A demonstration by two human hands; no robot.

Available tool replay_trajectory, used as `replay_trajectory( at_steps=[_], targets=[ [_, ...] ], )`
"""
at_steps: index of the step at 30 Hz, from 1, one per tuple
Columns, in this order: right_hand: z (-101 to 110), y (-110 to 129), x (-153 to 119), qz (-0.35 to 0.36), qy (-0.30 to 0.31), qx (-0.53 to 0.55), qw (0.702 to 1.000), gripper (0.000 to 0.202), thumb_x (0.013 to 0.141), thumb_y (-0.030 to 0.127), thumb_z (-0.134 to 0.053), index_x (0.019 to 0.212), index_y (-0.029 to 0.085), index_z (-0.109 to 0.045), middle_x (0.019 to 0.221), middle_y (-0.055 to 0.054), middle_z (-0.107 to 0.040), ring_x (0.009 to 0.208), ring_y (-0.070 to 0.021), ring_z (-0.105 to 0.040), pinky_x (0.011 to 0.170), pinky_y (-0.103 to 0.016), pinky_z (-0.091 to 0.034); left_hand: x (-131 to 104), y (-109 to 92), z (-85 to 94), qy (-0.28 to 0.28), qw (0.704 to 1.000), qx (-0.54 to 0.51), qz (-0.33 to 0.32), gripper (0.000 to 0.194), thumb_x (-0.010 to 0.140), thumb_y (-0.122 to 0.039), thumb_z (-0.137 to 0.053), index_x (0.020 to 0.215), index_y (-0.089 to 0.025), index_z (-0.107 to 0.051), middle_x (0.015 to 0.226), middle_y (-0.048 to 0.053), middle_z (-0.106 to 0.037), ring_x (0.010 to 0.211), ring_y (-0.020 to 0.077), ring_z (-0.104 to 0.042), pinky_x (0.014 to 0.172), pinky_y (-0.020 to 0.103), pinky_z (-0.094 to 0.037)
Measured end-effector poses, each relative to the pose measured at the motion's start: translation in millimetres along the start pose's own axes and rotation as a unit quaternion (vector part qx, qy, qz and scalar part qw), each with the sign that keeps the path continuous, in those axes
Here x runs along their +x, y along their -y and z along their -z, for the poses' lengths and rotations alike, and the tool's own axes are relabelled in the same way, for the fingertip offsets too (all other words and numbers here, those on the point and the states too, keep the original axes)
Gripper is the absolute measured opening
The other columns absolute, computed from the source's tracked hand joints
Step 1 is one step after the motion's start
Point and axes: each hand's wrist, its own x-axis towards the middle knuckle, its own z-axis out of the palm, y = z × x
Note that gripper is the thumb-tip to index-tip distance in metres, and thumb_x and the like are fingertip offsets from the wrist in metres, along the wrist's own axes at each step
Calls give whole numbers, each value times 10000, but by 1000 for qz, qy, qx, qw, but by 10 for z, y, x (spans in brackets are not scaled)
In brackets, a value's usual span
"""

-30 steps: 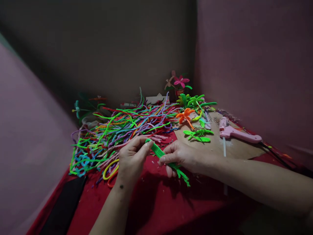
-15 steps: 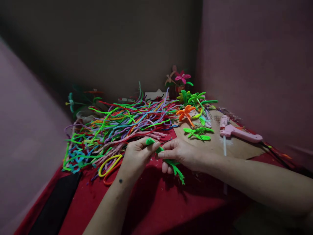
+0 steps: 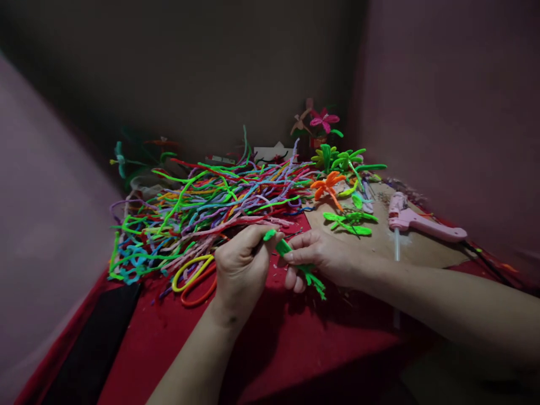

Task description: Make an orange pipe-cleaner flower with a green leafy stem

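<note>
Between my two hands, above the red cloth, is a bundle of bright green pipe cleaners [image 3: 313,279]. My left hand [image 3: 244,259] is closed on its upper end, thumb on top, with a green tip poking out past the fingers. My right hand [image 3: 314,257] pinches the bundle around its middle. Frayed green ends hang out below the right fingers. Part of the bundle is hidden behind the fingers. Just behind my hands lies a large heap of loose, many-coloured pipe cleaners [image 3: 211,197].
A pink glue gun [image 3: 426,222] with a clear glue stick lies on a cardboard sheet [image 3: 422,247] at right. Green leaf shapes [image 3: 350,222] and an orange flower [image 3: 327,188] are nearby. A black strip [image 3: 95,343] lies on the red cloth [image 3: 270,360].
My left hand has rolled over, its back now turned more toward me. Both hands still hold the green bundle. The whole view has shifted slightly.
</note>
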Motion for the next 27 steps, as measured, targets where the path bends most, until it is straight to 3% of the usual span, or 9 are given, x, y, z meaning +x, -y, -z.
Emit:
replay_trajectory(
  at_steps=[3, 6, 14, 18, 22, 24, 27],
  targets=[
    [-5, -30, -12, 12, -15, -6, 1000, 135, 730, 246, -601, 710, 113, -585, 573, -60, -673, 434, -113, -590, 436, -201, -466, 37, -9, -10, 41, 990, -85, 102, 257, 701, -239, -666, 953, -192, -662, 686, -23, -640, 611, 107, -559, 573, 203, -439],
    [3, -53, -26, 27, -17, -47, 998, 166, 747, 290, -610, 736, 125, -589, 621, -66, -689, 476, -114, -604, 459, -200, -463, 61, -8, -19, 93, 972, -156, 152, 151, 714, -284, -652, 785, -160, -701, 641, -8, -631, 631, 122, -571, 605, 216, -453],
    [18, -96, -3, 70, -33, -116, 990, 224, 756, 356, -619, 706, 138, -605, 629, -56, -685, 530, -120, -604, 543, -233, -474, -8, 55, -53, 45, 990, -111, 68, 144, 760, -296, -612, 722, -182, -692, 651, -12, -606, 628, 115, -530, 600, 210, -428],
    [-12, -101, 2, 40, -43, -130, 990, 251, 751, 395, -611, 703, 150, -596, 634, -40, -678, 521, -109, -583, 534, -226, -457, -3, 43, 2, 18, 993, -99, 64, 143, 785, -283, -590, 735, -181, -678, 656, -16, -609, 615, 104, -528, 581, 198, -418],
    [-38, -85, 2, 30, -44, -132, 990, 275, 732, 424, -614, 678, 157, -578, 627, -34, -672, 531, -110, -578, 546, -229, -449, -21, 52, 48, 19, 998, -53, 9, 122, 792, -244, -586, 727, -179, -666, 652, -15, -608, 598, 101, -529, 594, 208, -413],
    [-42, -85, 1, 28, -43, -126, 991, 284, 725, 432, -616, 674, 157, -571, 624, -31, -669, 528, -108, -575, 547, -230, -445, -22, 57, 47, 27, 998, -55, 8, 133, 793, -239, -583, 699, -175, -652, 635, -19, -593, 586, 97, -521, 592, 209, -411],
    [-38, -89, 3, 35, -59, -117, 991, 278, 737, 423, -608, 688, 151, -579, 626, -28, -662, 526, -111, -569, 548, -238, -436, 16, 53, 14, 26, 989, -133, 60, 55, 770, -232, -607, 771, -183, -632, 649, -30, -583, 603, 94, -525, 604, 206, -418]
  ],
)
